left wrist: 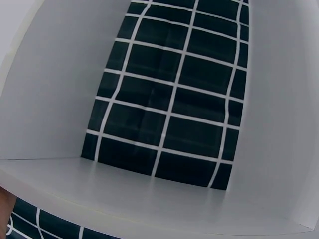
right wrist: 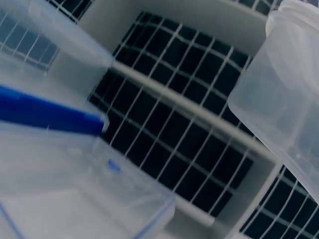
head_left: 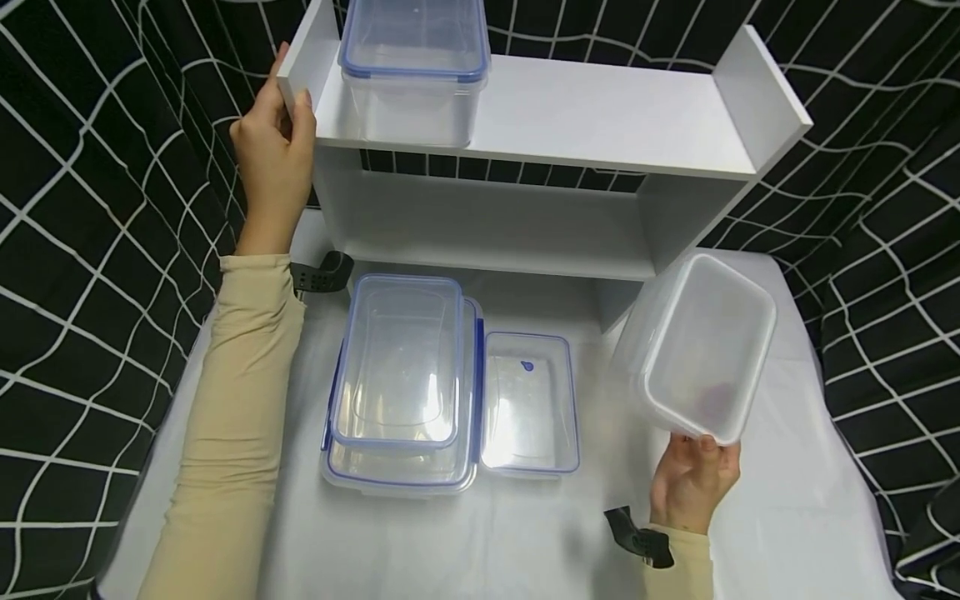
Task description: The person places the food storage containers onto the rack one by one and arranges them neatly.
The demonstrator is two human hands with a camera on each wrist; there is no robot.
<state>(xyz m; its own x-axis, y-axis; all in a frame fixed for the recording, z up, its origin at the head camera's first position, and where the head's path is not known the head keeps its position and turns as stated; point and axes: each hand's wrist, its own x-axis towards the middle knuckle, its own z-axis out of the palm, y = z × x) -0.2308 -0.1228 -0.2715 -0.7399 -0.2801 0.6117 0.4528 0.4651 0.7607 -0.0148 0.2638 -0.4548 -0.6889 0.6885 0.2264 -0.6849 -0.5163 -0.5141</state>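
My left hand [head_left: 273, 158] grips the front edge of the left side panel of a white shelf unit [head_left: 615, 108], thumb on the inner side and fingers outside. With my right hand [head_left: 693, 479] I hold a tall translucent plastic container [head_left: 708, 350] by its near edge, right of the shelf. Its white-rimmed face is turned up toward the head view. The right wrist view shows this container [right wrist: 284, 94] at its right side; the fingers are out of that frame. In the left wrist view, the shelf's inner boards [left wrist: 50, 84] fill the picture.
A blue-rimmed lidded container [head_left: 412, 108] stands on the shelf's upper board, at left. On the white-covered table [head_left: 465, 542] lie a large clear container [head_left: 405, 471], a smaller one [head_left: 397, 358] stacked on it, and another [head_left: 528, 408] beside them. Black white-gridded cloth [head_left: 82, 275] surrounds the table.
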